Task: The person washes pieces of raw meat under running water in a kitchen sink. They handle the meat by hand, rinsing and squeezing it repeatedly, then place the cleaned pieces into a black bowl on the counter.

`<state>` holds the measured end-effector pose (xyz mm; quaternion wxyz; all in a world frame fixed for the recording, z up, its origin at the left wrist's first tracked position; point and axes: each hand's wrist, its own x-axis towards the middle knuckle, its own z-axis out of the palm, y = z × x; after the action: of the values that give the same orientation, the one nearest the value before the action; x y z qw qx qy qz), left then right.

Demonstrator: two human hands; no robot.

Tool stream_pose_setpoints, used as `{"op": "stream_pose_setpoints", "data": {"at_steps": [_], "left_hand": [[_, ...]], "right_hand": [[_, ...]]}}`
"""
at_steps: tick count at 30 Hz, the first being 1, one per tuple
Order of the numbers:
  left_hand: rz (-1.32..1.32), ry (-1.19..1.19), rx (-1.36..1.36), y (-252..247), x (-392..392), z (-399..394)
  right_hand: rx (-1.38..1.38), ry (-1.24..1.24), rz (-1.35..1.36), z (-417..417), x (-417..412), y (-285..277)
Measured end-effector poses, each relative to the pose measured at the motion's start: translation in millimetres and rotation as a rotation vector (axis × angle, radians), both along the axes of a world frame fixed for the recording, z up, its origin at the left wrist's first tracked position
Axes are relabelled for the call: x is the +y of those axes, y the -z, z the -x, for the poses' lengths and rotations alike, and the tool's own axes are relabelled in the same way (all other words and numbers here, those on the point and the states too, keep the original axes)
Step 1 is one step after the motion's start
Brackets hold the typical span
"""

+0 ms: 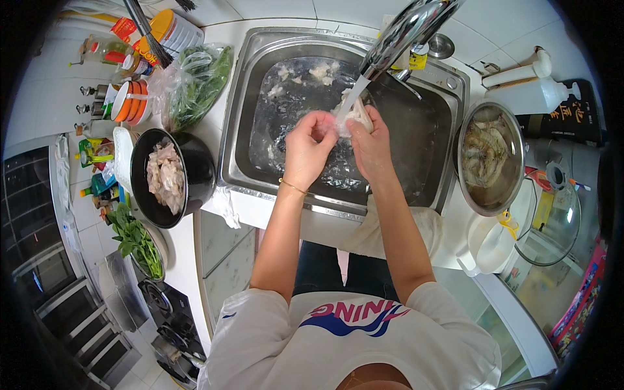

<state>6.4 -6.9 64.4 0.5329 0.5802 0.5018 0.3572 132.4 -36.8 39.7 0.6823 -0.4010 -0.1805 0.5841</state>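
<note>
Over a stainless steel sink (243, 141), a pale piece of raw meat (360, 117) sits in my right hand (370, 151), gripped between thumb and fingers. Water from the chrome faucet (390, 44) runs down onto it. My left hand (312, 144) is beside the stream with its thumb and fingertips pinched together near the meat; whether they hold a bit of it is hidden by the water and the fingers. Pale scraps (324, 73) float in the water at the back left of the basin.
Left of the sink stands a black pot (200, 165) of raw meat chunks (165, 178), with bagged greens (204, 80) behind and a bowl of leafy greens (148, 253) nearer. To the right are a steel bowl (516, 180) holding shrimp (485, 151) and a glass lid (560, 229). A cloth (404, 229) drapes the front edge.
</note>
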Motion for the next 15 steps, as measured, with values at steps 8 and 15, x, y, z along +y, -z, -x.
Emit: {"op": "stream_pose_setpoints", "data": {"at_steps": [8, 15], "left_hand": [[-0.033, -0.017, 0.189, -6, -6, -13], [-0.084, -0.056, 0.116, 1, -4, -16]], "right_hand": [[0.124, 0.066, 0.100, 1, 6, -12], [0.296, 0.218, 0.083, 5, 6, -9]]}}
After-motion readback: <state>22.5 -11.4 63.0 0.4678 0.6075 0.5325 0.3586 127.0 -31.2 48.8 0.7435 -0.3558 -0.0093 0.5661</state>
